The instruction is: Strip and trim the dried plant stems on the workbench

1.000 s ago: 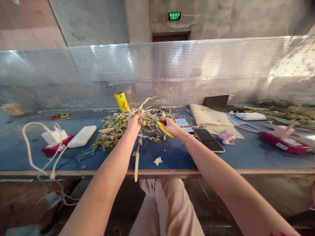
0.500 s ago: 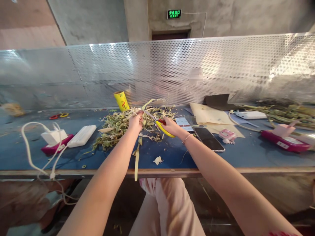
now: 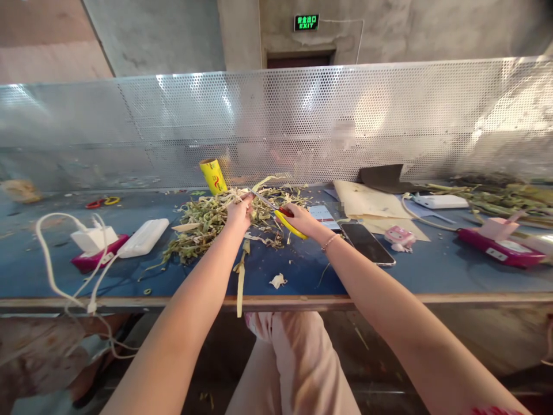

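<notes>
My right hand is closed round the red and yellow handles of a pair of scissors, whose blades point left toward my other hand. In my left hand the fingers are pinched on a pale dried plant strip that sticks up and curves right, close to the blade tips. Both hands are over a heap of dried greenish stalks on the blue table. One long strip hangs over the front edge, and a pale scrap lies nearby.
Behind the heap stands a yellow roll. A white power bank and purple power strip with cables lie left, near other scissors. To the right are a phone, a pink case, and brown paper.
Hardly anything differs. My right hand and the scissors have shifted very slightly, with the blade tips still beside my left fingers; the view has tilted a little.
</notes>
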`<state>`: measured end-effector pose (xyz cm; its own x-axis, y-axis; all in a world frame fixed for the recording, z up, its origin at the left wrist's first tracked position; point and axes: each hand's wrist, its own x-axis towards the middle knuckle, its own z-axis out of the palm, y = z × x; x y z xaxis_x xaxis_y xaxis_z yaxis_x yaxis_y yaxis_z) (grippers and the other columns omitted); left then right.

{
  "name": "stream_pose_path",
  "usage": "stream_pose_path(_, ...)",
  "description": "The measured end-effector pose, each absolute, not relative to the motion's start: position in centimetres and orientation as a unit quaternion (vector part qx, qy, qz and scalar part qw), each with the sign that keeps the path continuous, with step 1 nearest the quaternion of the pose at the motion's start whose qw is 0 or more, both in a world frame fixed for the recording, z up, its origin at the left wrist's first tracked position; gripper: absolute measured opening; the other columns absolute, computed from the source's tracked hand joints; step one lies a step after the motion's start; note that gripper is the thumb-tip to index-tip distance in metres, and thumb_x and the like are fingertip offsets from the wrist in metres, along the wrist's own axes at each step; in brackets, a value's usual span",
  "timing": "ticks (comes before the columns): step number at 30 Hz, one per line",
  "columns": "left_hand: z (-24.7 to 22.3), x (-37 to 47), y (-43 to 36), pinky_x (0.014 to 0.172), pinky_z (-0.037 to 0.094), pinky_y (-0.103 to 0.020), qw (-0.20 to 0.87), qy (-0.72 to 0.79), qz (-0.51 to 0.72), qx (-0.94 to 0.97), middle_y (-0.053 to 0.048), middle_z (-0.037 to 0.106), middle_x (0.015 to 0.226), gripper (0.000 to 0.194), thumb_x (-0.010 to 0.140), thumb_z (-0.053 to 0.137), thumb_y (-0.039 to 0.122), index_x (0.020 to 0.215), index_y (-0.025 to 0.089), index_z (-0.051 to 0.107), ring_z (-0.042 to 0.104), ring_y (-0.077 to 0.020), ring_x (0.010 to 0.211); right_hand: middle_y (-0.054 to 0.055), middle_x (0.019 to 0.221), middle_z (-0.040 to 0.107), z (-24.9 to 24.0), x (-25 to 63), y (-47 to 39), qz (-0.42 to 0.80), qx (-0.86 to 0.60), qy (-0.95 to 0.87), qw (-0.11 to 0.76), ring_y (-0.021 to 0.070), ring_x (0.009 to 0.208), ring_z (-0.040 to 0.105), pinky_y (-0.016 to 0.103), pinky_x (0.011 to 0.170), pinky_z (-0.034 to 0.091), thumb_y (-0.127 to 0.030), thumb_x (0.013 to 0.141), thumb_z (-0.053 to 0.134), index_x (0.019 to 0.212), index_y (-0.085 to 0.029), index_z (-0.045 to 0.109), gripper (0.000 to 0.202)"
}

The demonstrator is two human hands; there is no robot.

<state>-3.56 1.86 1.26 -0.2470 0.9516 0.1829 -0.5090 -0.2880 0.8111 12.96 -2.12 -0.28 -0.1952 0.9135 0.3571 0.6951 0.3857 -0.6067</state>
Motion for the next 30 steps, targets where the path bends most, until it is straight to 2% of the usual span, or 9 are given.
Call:
stream_pose_path(5, 1.5, -3.5, 1.7, 0.035, 0.018, -0.016, 0.514, 0.323, 0.722, 0.331, 0.005, 0.046, 0.045, 0.018, 0.052, 0.071, 0.007, 0.056, 0.011, 0.054, 0.029, 0.0003, 0.036, -0.003, 0.063, 0.049, -0.1, 13.0, -2.2, 0.151, -0.532, -0.761, 0.340, 0.0107, 0.059, 0.044, 0.023, 0.057, 0.031, -0.046, 0.070, 0.052, 0.064, -0.020, 0.040, 0.029)
stream_pose_path(9, 1.7, -3.5, 1.5, 0.037, 0.019, -0.016, 0.518, 0.327, 0.717, 0.334, 0.004, 0.050, 0.049, 0.019, 0.051, 0.072, 0.008, 0.058, 0.011, 0.055, 0.031, 0.0004, 0.038, 0.000, 0.068, 0.054, -0.2, 12.9, -2.1, 0.154, -0.541, -0.755, 0.336, 0.0118, 0.063, 0.048, 0.023, 0.058, 0.032, -0.044, 0.072, 0.052, 0.067, -0.019, 0.043, 0.027)
stream_pose_path(15, 1.9, -3.4, 1.3, 0.038, 0.019, -0.016, 0.517, 0.326, 0.709, 0.352, 0.001, 0.055, 0.053, 0.011, 0.056, 0.063, 0.009, 0.059, 0.011, 0.053, 0.029, 0.0006, 0.038, 0.011, 0.076, 0.060, -1.1, 13.2, -1.8, 0.090, -0.615, -0.736, 0.270, 0.0209, 0.073, 0.056, 0.027, 0.060, 0.037, -0.042, 0.073, 0.050, 0.072, -0.017, 0.049, 0.025)
stream_pose_path(18, 1.9, -3.0, 1.2, 0.038, 0.018, -0.017, 0.511, 0.330, 0.694, 0.384, 0.000, 0.057, 0.056, 0.009, 0.057, 0.061, 0.011, 0.059, 0.011, 0.052, 0.028, 0.0007, 0.038, 0.014, 0.082, 0.060, -1.5, 13.3, -1.6, 0.050, -0.622, -0.744, 0.239, 0.0238, 0.080, 0.056, 0.029, 0.066, 0.039, -0.033, 0.067, 0.059, 0.077, -0.015, 0.052, 0.022)
stream_pose_path(20, 1.8, -2.7, 1.0, 0.039, 0.017, -0.018, 0.499, 0.346, 0.679, 0.413, 0.000, 0.058, 0.057, 0.009, 0.057, 0.061, 0.013, 0.059, 0.011, 0.052, 0.026, 0.0006, 0.038, 0.012, 0.084, 0.059, -1.5, 13.3, -1.4, 0.046, -0.596, -0.750, 0.282, 0.0217, 0.084, 0.054, 0.029, 0.069, 0.041, -0.026, 0.065, 0.061, 0.077, -0.015, 0.053, 0.018)
stream_pose_path(22, 1.6, -2.3, 0.9, 0.040, 0.017, -0.019, 0.483, 0.360, 0.661, 0.448, 0.001, 0.055, 0.054, 0.009, 0.057, 0.061, 0.014, 0.058, 0.012, 0.053, 0.025, 0.0001, 0.038, 0.008, 0.083, 0.058, -1.4, 13.1, -1.1, 0.071, -0.550, -0.743, 0.373, 0.0174, 0.080, 0.054, 0.028, 0.071, 0.042, -0.023, 0.068, 0.056, 0.077, -0.015, 0.055, 0.012)
stream_pose_path(25, 0.9, -1.8, 0.7, 0.042, 0.019, -0.020, 0.467, 0.357, 0.616, 0.525, 0.005, 0.045, 0.046, 0.011, 0.059, 0.062, 0.019, 0.058, 0.012, 0.054, 0.027, -0.0017, 0.039, 0.006, 0.086, 0.059, -1.3, 12.8, -0.6, 0.126, -0.449, -0.728, 0.503, 0.0132, 0.074, 0.054, 0.028, 0.071, 0.045, -0.025, 0.074, 0.050, 0.090, -0.016, 0.058, 0.020)
stream_pose_path(27, 0.4, -1.5, 0.6, 0.044, 0.021, -0.021, 0.468, 0.341, 0.577, 0.575, 0.006, 0.041, 0.045, 0.014, 0.058, 0.065, 0.022, 0.058, 0.013, 0.054, 0.030, -0.0028, 0.041, 0.007, 0.092, 0.060, -1.3, 12.6, -0.4, 0.149, -0.394, -0.724, 0.546, 0.0131, 0.079, 0.056, 0.028, 0.073, 0.046, -0.027, 0.077, 0.048, 0.098, -0.018, 0.060, 0.026)
stream_pose_path(30, 0.0, -1.3, 0.3, 0.046, 0.024, -0.021, 0.482, 0.318, 0.539, 0.613, 0.005, 0.044, 0.050, 0.019, 0.055, 0.069, 0.024, 0.059, 0.013, 0.054, 0.034, -0.0035, 0.045, 0.006, 0.099, 0.062, -1.4, 12.6, -0.2, 0.173, -0.338, -0.730, 0.568, 0.0139, 0.091, 0.056, 0.030, 0.082, 0.045, -0.026, 0.079, 0.048, 0.097, -0.021, 0.065, 0.025)
